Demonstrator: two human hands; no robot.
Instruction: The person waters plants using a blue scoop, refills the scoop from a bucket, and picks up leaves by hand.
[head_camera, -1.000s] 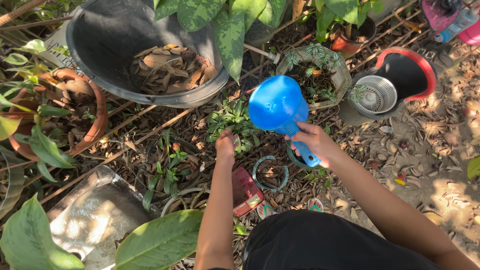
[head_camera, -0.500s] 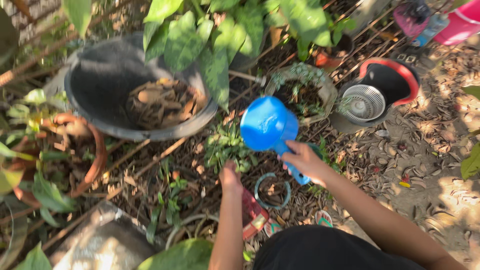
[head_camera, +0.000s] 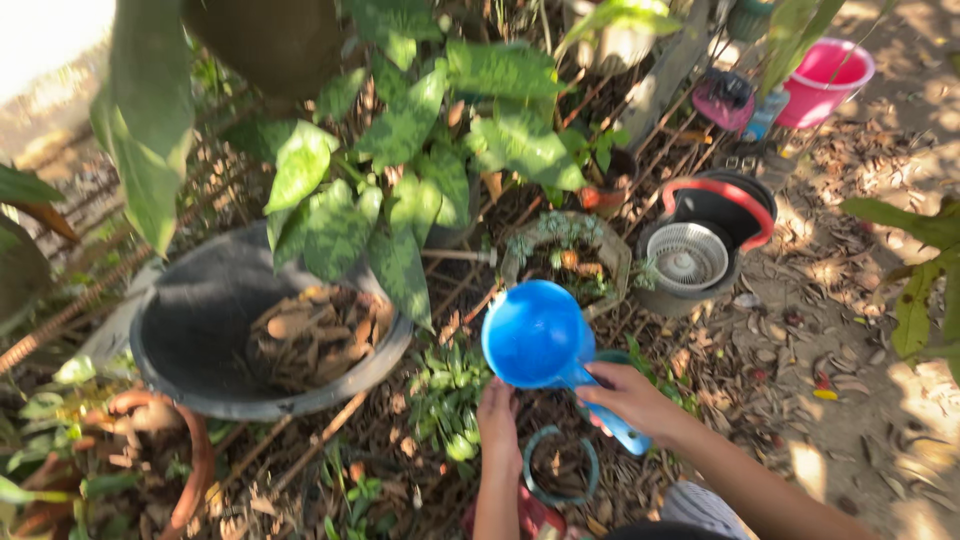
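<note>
I grip the blue scoop by its handle in my right hand, fingers wrapped round it, the round bowl sitting just below the centre of the frame and facing up toward me. My left hand reaches down beside it, fingers loose and grasping nothing that I can see, its tips near the small green plant growing out of the leaf litter.

I judge the step in hand to be watering that little plant; tipping the bowl over it calls for a slow turn of my right wrist while the left hand keeps clear of the stream. Whether the scoop holds any water I cannot tell.

To the left lies 1 large black tub with dry leaves inside, under broad spotted leaves. At upper right stand 1 red-rimmed bucket and 1 pink pail. A green ring lies below my hands, partly hidden.
</note>
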